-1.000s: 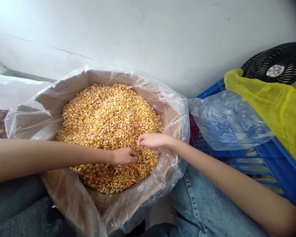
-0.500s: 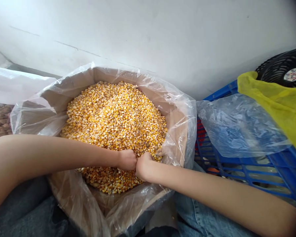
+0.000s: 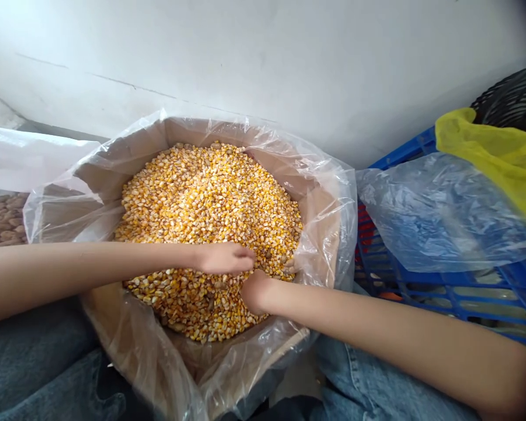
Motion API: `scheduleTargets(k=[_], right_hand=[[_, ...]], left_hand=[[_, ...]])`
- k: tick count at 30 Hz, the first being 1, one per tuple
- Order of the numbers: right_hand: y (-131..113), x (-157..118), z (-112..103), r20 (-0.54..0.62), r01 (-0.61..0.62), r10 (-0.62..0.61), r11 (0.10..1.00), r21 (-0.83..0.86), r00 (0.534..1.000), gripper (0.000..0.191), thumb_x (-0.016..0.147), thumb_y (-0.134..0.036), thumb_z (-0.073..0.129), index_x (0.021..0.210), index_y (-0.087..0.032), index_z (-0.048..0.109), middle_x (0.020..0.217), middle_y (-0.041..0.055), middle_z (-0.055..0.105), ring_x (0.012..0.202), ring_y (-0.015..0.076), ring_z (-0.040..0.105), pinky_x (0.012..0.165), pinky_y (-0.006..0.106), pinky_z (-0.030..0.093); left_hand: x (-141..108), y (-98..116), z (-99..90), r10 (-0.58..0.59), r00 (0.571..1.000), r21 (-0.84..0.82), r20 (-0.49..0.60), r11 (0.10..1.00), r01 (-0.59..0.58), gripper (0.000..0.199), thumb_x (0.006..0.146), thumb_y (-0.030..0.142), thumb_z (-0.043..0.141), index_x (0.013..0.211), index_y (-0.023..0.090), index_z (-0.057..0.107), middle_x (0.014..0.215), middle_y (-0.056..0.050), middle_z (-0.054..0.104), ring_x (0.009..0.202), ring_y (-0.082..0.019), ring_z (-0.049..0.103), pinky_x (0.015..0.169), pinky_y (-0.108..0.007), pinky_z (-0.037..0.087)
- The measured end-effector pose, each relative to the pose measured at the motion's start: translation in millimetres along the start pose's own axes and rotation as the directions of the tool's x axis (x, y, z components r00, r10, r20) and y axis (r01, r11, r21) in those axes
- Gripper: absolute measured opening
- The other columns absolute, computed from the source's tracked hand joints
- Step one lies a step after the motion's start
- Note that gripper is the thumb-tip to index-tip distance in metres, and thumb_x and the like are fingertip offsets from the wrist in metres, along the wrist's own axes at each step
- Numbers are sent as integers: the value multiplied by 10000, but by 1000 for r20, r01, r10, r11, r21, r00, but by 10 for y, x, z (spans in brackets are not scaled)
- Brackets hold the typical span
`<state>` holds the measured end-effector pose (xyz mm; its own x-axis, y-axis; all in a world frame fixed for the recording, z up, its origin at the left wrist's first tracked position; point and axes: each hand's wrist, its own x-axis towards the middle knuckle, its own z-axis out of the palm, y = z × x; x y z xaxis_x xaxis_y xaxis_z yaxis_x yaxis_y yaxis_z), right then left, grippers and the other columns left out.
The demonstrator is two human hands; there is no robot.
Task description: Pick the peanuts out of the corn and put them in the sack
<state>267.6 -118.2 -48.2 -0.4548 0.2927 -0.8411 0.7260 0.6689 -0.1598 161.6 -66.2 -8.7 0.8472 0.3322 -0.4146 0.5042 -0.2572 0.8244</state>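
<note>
Filling the lined carton (image 3: 319,219), corn kernels (image 3: 197,196) lie under my left hand (image 3: 224,258), just shifted toward the carton's far side, narrowly curled. My right hand (image 3: 256,292) hides its fingers; I can't tell what either holds. Handling seems ongoing.

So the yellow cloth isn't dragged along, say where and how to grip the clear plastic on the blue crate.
Pinch the clear plastic by its near edge, probably best from the near side: it looks thin and crumpled, that edge lies uncovered over the blue crate, and the yellow cloth borders its far side.
</note>
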Motion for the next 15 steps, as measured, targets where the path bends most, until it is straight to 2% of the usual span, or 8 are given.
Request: scheduleTargets(k=[2, 3, 5, 6, 9, 11, 13, 15], right_hand=[[14, -102, -109, 64, -19, 22, 999, -47, 998, 244, 593, -187, 594, 795, -69, 665, 824, 180, 639, 793, 312, 590, 674, 429, 451], [26, -159, -167, 88, -21, 26, 998, -57, 996, 278, 629, -235, 562, 835, -76, 658, 825, 171, 638, 787, 295, 590, 671, 408, 448], [65, -273, -272, 60, -4, 3, 1000, 12, 998, 317, 666, -320, 502, 842, -101, 649, 788, 135, 635, 741, 254, 586, 627, 351, 442], [95, -324, -315, 27, 14, -17, 995, 96, 1000, 320, 669, -354, 485, 812, -117, 645, 749, 110, 629, 702, 228, 578, 593, 319, 433], [224, -438, -397, -40, 87, -77, 909, 409, 996, 313, 668, -440, 461, 716, -167, 606, 642, 22, 567, 586, 135, 512, 503, 234, 371], [329, -485, -421, -31, 114, -118, 813, 571, 993, 344, 662, -497, 458, 690, -174, 572, 588, -16, 497, 517, 89, 438, 461, 206, 318], [434, -521, -428, -4, 117, -151, 747, 654, 988, 374, 657, -527, 454, 653, -162, 539, 538, -35, 422, 466, 66, 358, 431, 200, 270], [530, -555, -422, 10, 86, -121, 757, 648, 993, 340, 649, -486, 476, 595, -151, 507, 498, -44, 371, 444, 58, 312, 420, 203, 237]], left_hand=[[16, 1, -101, -62, 987, -397, 150, 910, 118, 286, 791, 377, 227, 588, 186, 286, 478, 51, 230, 397, -67, 205, 381, -200, 203], [18, -17, -140, -68, 974, -514, 214, 841, 171, 316, 792, 420, 224, 581, 189, 269, 481, 56, 179, 391, -67, 166, 370, -203, 177], [5, -66, -195, -51, 959, -625, 279, 749, 222, 337, 779, 472, 268, 595, 193, 307, 493, 58, 144, 391, -68, 132, 363, -206, 156], [-7, -88, -213, -35, 959, -645, 280, 733, 215, 312, 774, 462, 296, 624, 194, 353, 497, 56, 164, 394, -69, 141, 363, -206, 164], [-45, -120, -251, 45, 972, -587, 232, 803, 103, 230, 781, 350, 310, 821, 197, 478, 567, 28, 341, 426, -77, 233, 380, -210, 218], [-51, -115, -274, 82, 982, -469, 168, 883, 7, 298, 799, 311, 276, 963, 186, 491, 662, -1, 443, 455, -79, 287, 394, -212, 249], [-43, -100, -294, 55, 995, -342, 78, 939, -26, 360, 822, 326, 246, 1037, 166, 486, 688, -11, 479, 455, -74, 304, 402, -209, 265], [-34, -84, -289, -20, 999, -199, -27, 980, 14, 399, 835, 373, 236, 1010, 156, 521, 634, 2, 480, 442, -68, 315, 416, -203, 279]])
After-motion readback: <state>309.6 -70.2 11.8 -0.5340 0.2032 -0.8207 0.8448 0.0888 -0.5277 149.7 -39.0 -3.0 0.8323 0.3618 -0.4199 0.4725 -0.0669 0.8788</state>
